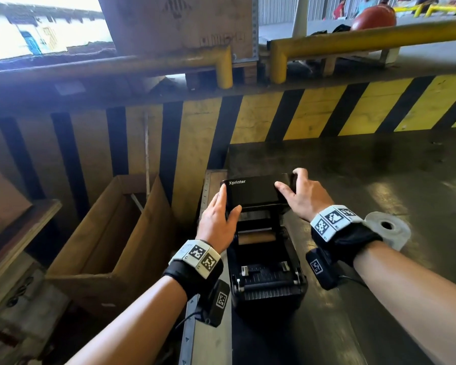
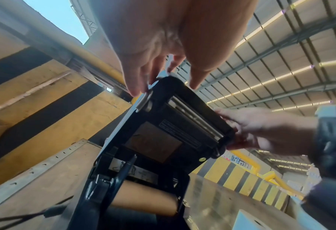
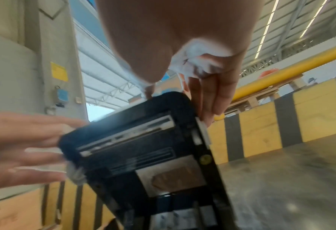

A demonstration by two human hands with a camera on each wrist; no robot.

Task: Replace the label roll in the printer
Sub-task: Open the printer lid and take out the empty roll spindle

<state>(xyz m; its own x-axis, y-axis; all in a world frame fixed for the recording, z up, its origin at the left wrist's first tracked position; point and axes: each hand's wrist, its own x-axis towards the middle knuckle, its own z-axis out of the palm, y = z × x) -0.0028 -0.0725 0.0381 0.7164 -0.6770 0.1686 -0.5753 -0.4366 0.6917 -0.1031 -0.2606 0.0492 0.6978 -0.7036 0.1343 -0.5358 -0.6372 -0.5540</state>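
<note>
Both hands on the raised lid (image 1: 257, 191) of the black printer (image 1: 267, 275). Left hand (image 1: 219, 219) holding the lid's left edge, thumb on top, fingers along the side. Right hand (image 1: 303, 196) gripping the right edge, with crumpled white paper (image 3: 194, 62) tucked in its palm (seen from the right wrist). Brown empty core (image 1: 257, 237) inside the open printer. New white label roll (image 1: 388, 229) on the dark table (image 1: 392, 167), just right of the printer. Open cardboard box (image 1: 111, 233) to the left.

Yellow-black striped wall (image 1: 313, 114), yellow railing (image 1: 353, 38), grey floor (image 1: 406, 180), corrugated strip-lit roof (image 2: 281, 54)
</note>
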